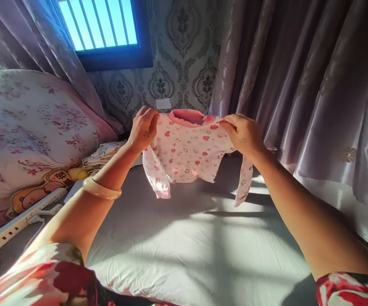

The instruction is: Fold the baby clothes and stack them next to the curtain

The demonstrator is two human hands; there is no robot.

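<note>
A small white long-sleeved shirt [188, 148] with red hearts and a pink collar hangs spread out in the air over the bed. My left hand [144, 127] is closed on its left shoulder, as I see it. On the other side, my right hand [241, 131] pinches the right shoulder. Both sleeves dangle, the left one ending in a pink cuff. The fingertips of both hands are partly hidden behind the cloth.
A pale sheet covers the bed [203, 255]. To the left lie a white power strip [24, 219] with plugs, a cartoon cushion [40, 191], folded cloth [105, 153] and a floral quilt [37, 123]. Satin curtains [314, 97] hang at the right.
</note>
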